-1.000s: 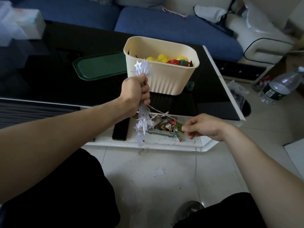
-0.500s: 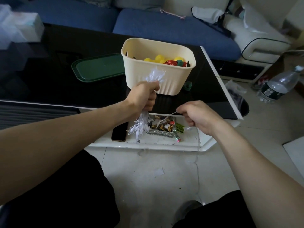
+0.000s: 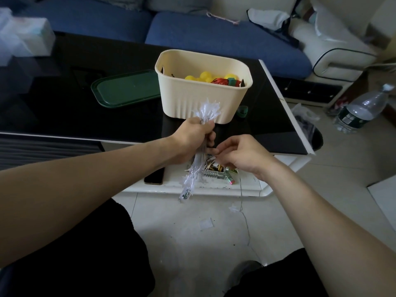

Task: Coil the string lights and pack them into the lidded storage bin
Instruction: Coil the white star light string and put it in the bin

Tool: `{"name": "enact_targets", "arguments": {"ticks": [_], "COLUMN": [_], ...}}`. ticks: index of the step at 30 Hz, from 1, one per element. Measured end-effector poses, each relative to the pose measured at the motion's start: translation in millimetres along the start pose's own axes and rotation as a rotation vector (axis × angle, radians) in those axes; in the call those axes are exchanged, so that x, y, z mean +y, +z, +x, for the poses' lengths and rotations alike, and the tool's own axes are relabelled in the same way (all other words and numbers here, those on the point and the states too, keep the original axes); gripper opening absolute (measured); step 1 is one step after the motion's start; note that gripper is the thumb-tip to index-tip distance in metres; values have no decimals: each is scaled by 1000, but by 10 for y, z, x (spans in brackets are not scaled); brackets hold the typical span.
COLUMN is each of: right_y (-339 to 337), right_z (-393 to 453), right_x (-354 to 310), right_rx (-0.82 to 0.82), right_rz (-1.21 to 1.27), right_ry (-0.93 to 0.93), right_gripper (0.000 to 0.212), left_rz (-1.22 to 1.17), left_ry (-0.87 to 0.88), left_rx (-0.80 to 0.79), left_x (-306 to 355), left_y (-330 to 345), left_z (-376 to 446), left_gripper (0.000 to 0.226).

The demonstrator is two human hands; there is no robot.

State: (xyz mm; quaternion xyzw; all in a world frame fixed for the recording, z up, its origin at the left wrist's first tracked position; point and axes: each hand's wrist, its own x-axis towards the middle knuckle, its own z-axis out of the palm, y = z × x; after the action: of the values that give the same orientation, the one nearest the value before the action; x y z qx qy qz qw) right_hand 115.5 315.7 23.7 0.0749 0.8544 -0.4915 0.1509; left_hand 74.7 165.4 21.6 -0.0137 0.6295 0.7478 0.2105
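Poking out above and below left hand point(image 3: 190, 142) fingers point(image 3: 211, 137): string lights point(image 3: 196, 170).

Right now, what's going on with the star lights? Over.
Left hand grips the star lights bundle. Right hand pinches the loose wire. Bin open, green lid beside it. Nothing blocking.

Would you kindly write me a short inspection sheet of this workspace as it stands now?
Surface: black glass table with a white lower shelf.
Job's things: cream storage bin open, toys inside; green lid flat beside it; string lights bundled.
Clutter: phone and snack packet on the shelf.
Grips: left hand holds the bundle; right hand pinches near it.
Cables: thin wire trails to the floor.
Surroundings: blue sofa, water bottle on the floor.
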Motion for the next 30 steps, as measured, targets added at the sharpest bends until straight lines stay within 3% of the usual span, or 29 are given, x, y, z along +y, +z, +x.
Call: {"name": "enact_targets", "arguments": {"ticks": [4, 10, 19, 24, 27, 30], "right_y": [26, 115, 202, 110, 82, 57], "right_z": [29, 49, 71, 105, 88, 84], "right_x": [16, 20, -6, 70, 107, 137], "right_rx": [85, 100, 190, -33, -173, -321], "right_rz": [14, -166, -223, -33, 120, 43], "right_ry": [-41, -148, -199, 47, 95, 104], "right_gripper": [35, 32, 46, 54, 73, 61], "left_rz": [74, 227, 284, 267, 211, 144], "left_ry": [-44, -163, -218, -214, -186, -155], "left_rx": [15, -149, -178, -100, 6, 66], "left_x": [-12, -80, -53, 13, 43, 98], "left_y": [32, 32, -24, -78, -125, -152], "left_z": [2, -23, -61, -33, -13, -24], "left_gripper": [19, 27, 33, 38, 34, 26]}}
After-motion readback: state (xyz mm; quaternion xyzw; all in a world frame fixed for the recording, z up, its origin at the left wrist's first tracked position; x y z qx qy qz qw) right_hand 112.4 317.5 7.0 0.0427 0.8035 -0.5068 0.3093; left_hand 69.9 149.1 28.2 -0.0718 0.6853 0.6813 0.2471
